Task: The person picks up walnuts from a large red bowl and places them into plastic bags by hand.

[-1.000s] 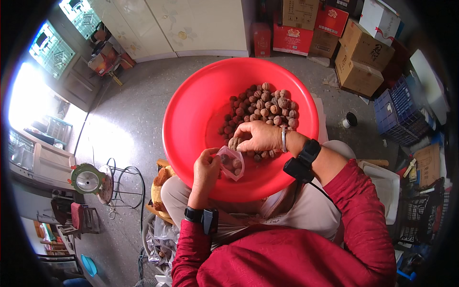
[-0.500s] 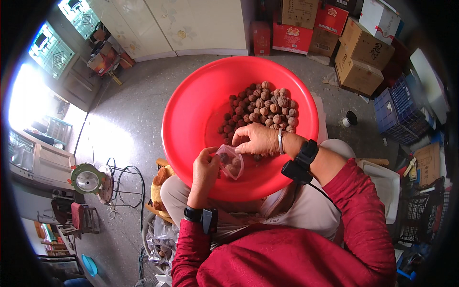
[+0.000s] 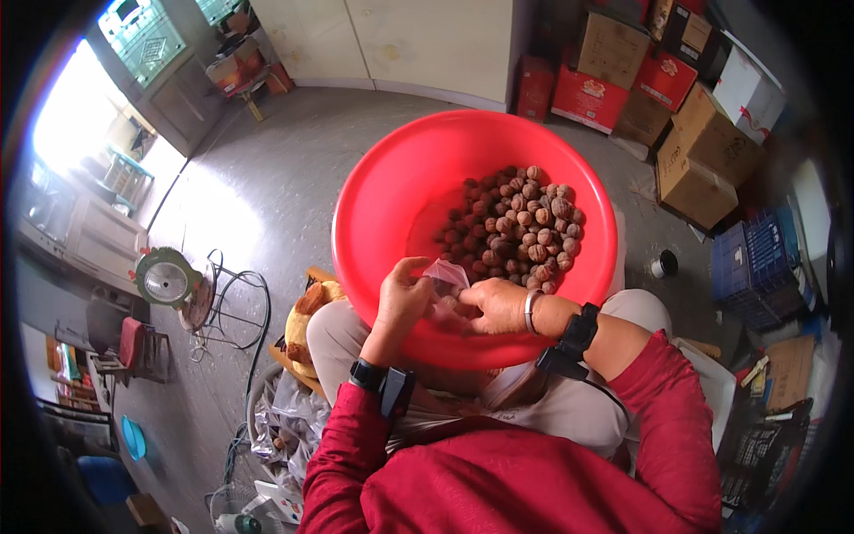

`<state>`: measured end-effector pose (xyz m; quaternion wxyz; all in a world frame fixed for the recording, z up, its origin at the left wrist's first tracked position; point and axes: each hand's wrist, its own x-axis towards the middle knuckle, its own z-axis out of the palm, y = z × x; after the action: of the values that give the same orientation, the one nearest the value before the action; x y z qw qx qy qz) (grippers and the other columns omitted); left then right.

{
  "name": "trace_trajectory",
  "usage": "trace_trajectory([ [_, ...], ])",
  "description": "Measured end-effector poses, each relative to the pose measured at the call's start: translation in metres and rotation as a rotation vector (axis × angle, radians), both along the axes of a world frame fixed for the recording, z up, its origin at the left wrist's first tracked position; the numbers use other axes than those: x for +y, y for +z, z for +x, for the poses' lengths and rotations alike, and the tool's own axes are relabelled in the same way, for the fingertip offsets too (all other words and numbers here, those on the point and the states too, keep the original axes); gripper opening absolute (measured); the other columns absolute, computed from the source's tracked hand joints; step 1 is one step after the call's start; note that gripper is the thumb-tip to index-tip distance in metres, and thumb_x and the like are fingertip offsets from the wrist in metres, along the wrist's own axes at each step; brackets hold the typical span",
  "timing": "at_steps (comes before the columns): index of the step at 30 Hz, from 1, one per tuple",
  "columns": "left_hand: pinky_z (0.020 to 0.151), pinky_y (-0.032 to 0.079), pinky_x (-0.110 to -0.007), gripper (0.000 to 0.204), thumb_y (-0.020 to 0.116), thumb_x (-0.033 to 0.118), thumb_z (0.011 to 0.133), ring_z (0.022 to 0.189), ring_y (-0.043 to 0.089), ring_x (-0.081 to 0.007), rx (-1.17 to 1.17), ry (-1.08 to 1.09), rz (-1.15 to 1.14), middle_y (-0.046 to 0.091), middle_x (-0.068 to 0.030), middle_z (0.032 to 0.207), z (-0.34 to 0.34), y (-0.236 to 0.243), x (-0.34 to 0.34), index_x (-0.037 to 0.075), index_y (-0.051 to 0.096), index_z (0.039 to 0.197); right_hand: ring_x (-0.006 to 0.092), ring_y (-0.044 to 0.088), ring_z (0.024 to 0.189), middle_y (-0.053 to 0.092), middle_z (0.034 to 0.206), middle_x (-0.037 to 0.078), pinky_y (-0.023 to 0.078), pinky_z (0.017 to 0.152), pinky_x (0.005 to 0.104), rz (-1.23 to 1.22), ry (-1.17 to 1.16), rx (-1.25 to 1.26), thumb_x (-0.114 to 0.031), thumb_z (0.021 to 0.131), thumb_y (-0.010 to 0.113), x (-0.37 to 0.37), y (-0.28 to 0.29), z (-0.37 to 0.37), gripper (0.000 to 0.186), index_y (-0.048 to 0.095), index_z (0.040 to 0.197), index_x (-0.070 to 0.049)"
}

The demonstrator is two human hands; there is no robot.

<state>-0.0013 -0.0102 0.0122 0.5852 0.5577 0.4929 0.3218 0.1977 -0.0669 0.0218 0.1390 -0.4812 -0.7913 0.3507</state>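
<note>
Grey floor (image 3: 294,151) on my head feed, red basin (image 3: 382,209) mid-view, walnuts (image 3: 529,215) toward its two o'clock. Left fingers (image 3: 416,264) pinch a clear bag (image 3: 447,273) at seven; right fingers (image 3: 478,294) beside it, can't tell if gripping. Looks mid-bagging; next probably needs the mouth steady.

The right grip (image 3: 500,307) has moved off the walnuts (image 3: 520,218) toward the red basin's near rim (image 3: 471,359), against the plastic bag (image 3: 450,272).

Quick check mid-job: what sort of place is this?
Probably a household room doubling as storage: flat cream cabinet-like doors line the far side, stacked brown cardboard boxes fill a corner, and a blue slatted plastic crate stands at the right.
</note>
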Motion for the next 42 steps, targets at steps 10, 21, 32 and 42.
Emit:
trace_trajectory([
  [10, 0.092, 0.048, -0.040, 0.052, 0.061, -0.002, 0.070, 0.111, 0.055, -0.0299, 0.353, 0.043, 0.607, 0.056, -0.0128, 0.122, -0.008, -0.031, 0.008, 0.011, 0.060, 0.121, 0.0359, 0.057, 0.078, 0.058, 0.082, 0.015, 0.048, 0.069, 0.0414, 0.170, -0.069, 0.115, -0.005, 0.068, 0.061, 0.011, 0.004, 0.006, 0.012, 0.055, 0.078, -0.003],
  [21, 0.088, 0.047, -0.050, 0.035, 0.065, 0.011, 0.075, 0.103, 0.054, -0.0406, 0.754, -0.145, 0.536, 0.059, -0.0162, 0.107, 0.003, -0.007, -0.012, 0.016, 0.067, 0.109, 0.0372, 0.064, 0.089, 0.065, 0.088, 0.022, 0.051, 0.079, 0.0435, 0.078, -0.280, 0.070, -0.004, 0.075, 0.058, 0.018, -0.004, 0.016, 0.024, 0.061, 0.099, -0.006],
  [32, 0.083, 0.046, -0.047, 0.018, 0.069, 0.025, 0.076, 0.096, 0.058, -0.0357, 0.676, -0.179, 0.598, 0.063, -0.0114, 0.090, 0.000, -0.015, -0.013, 0.016, 0.072, 0.091, 0.0282, 0.064, 0.080, 0.063, 0.085, 0.012, 0.052, 0.074, 0.0370, 0.137, -0.201, -0.062, -0.013, 0.073, 0.070, 0.016, -0.017, 0.024, 0.011, 0.068, 0.080, -0.005],
  [42, 0.081, 0.044, -0.045, 0.010, 0.069, 0.026, 0.073, 0.093, 0.059, -0.0276, 0.654, -0.181, 0.723, 0.064, -0.0036, 0.086, 0.003, -0.023, -0.010, 0.018, 0.071, 0.080, 0.0331, 0.065, 0.080, 0.067, 0.081, 0.016, 0.051, 0.073, 0.0412, 0.207, -0.126, -0.261, -0.013, 0.073, 0.070, 0.023, -0.031, 0.023, 0.013, 0.067, 0.081, -0.003],
])
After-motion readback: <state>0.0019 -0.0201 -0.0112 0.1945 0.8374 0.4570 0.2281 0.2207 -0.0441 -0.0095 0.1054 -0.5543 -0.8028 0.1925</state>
